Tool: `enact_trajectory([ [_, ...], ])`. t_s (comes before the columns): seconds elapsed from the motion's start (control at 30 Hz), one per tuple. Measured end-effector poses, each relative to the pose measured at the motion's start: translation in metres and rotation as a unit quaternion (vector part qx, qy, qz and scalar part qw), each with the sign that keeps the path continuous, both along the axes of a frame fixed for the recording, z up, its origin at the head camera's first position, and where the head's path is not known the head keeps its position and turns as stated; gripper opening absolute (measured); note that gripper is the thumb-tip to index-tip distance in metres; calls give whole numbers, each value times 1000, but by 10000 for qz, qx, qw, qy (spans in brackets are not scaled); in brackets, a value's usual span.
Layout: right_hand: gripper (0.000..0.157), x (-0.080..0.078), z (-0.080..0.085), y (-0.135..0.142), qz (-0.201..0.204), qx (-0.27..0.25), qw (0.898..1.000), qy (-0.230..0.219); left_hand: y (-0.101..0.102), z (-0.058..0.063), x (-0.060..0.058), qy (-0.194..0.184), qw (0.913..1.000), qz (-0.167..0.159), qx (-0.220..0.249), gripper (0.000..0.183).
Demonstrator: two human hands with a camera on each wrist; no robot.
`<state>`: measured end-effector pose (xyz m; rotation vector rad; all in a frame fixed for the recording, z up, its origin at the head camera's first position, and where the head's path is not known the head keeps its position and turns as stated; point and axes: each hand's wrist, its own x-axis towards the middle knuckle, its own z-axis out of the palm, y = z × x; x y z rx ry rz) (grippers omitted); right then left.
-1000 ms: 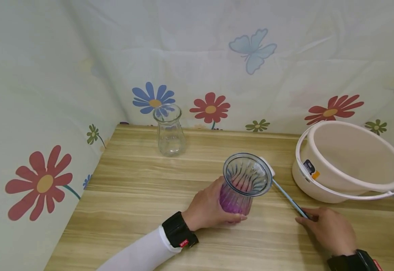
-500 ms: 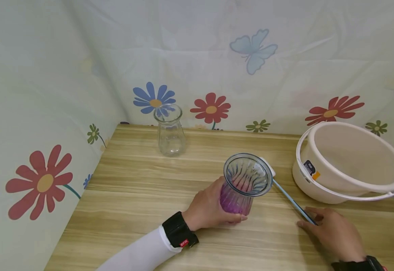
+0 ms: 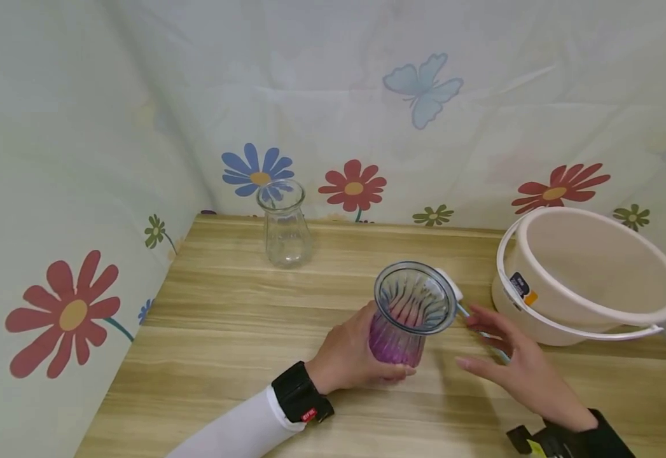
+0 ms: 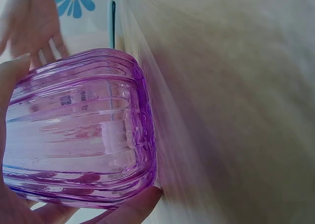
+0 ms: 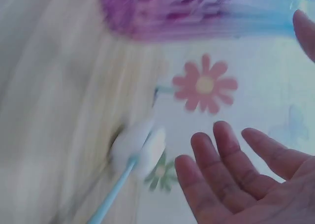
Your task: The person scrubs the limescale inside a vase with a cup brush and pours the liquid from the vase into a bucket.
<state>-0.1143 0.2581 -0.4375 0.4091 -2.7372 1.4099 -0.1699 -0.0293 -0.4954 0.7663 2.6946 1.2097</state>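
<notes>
My left hand (image 3: 345, 353) grips a ribbed glass vase (image 3: 397, 337), purple at the bottom and bluish at its wide rim. Its purple base (image 4: 93, 130) fills much of the left wrist view, with fingers and thumb around it. Right of the vase lies a sponge brush (image 5: 135, 152) with a white head and a thin blue handle. In the head view the vase rim and my right hand overlap parts of it. My right hand (image 3: 530, 375) is spread with fingers apart, above the brush handle and near the vase, holding nothing.
A clear glass vase (image 3: 288, 242) stands at the back left of the wooden table (image 3: 224, 305). A pale pink bucket (image 3: 518, 318) with its handle down stands at the right. Flower-printed curtains (image 3: 321, 114) close off the back and left side.
My right hand has let go of the brush handle and moved left and forward toward the vase, its fingers spreading. My left hand and its vase stay in place.
</notes>
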Motion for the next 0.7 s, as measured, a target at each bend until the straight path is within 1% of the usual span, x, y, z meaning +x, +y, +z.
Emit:
enact_trajectory([
  [0.07,81,-5,5,-11,257,-175,9995,-71,0,0,0,-20,10000,-20,50,106],
  [0.2,90,-17,13,-33,573,-170,9981,-162,-1,0,0,-19,9999,-45,111,106],
  [0.33,92,-32,16,-51,894,-191,9958,-52,-1,0,1,35,9999,-13,103,106],
  [0.43,90,-41,17,-60,1248,-578,9905,43,-1,0,1,32,9999,-36,130,107],
  [0.5,89,-44,17,-65,1400,-809,9868,86,-1,0,1,18,9999,-46,128,107],
  [0.57,90,-46,17,-68,1461,-994,9842,53,-1,0,1,-11,9999,-44,112,107],
  [0.7,85,-48,15,-72,1329,-875,9873,-2,-2,0,0,12,10000,-2,45,107],
])
